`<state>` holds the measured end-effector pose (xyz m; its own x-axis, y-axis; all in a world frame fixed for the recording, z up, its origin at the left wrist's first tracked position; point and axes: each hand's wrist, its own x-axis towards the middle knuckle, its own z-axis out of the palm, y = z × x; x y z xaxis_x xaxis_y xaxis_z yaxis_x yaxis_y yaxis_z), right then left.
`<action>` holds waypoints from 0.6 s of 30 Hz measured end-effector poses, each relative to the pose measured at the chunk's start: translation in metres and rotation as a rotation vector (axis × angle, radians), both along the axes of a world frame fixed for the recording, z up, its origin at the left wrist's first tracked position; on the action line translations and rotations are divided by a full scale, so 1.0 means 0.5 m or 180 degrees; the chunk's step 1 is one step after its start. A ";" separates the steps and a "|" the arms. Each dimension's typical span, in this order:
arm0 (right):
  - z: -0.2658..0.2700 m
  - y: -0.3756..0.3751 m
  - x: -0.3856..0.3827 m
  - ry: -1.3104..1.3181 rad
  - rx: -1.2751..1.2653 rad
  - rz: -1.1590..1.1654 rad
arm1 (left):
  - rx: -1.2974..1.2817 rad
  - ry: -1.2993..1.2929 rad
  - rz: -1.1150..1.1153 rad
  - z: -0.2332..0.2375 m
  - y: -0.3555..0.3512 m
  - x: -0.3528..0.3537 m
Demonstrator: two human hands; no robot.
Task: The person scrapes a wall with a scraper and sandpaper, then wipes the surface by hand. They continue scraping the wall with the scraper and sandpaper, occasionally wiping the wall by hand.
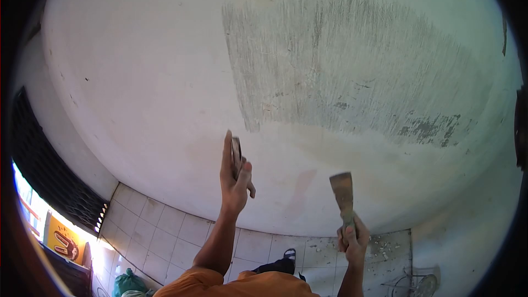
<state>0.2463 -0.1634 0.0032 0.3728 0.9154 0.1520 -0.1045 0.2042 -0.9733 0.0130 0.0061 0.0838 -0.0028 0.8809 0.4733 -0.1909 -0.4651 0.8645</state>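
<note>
The left hand [236, 179] pinches a thin, flat object [237, 151] (kind unclear), the right hand [353, 237] grips a scraper [343, 190], below a wall's [143, 77] scraped patch [341, 60].

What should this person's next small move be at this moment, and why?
Probably raise the right hand so the scraper reaches the lower edge of the scratched gray patch. Its blade already points up toward that edge but sits below it, and the pale wall around the patch lacks those dense scratch marks, which suggests working outward from there.
</note>
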 end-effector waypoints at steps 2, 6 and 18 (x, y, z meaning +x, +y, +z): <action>0.046 0.055 0.029 -0.0341 0.0346 -0.0066 | 0.0271 0.0160 0.0384 0.042 0.020 0.025; 0.140 0.155 0.117 -0.0983 0.1096 -0.0213 | 0.1731 0.0637 0.1699 0.122 0.106 0.078; 0.196 0.340 0.381 -0.1784 0.2994 -0.2165 | 0.2700 0.1312 0.2908 0.262 0.239 0.203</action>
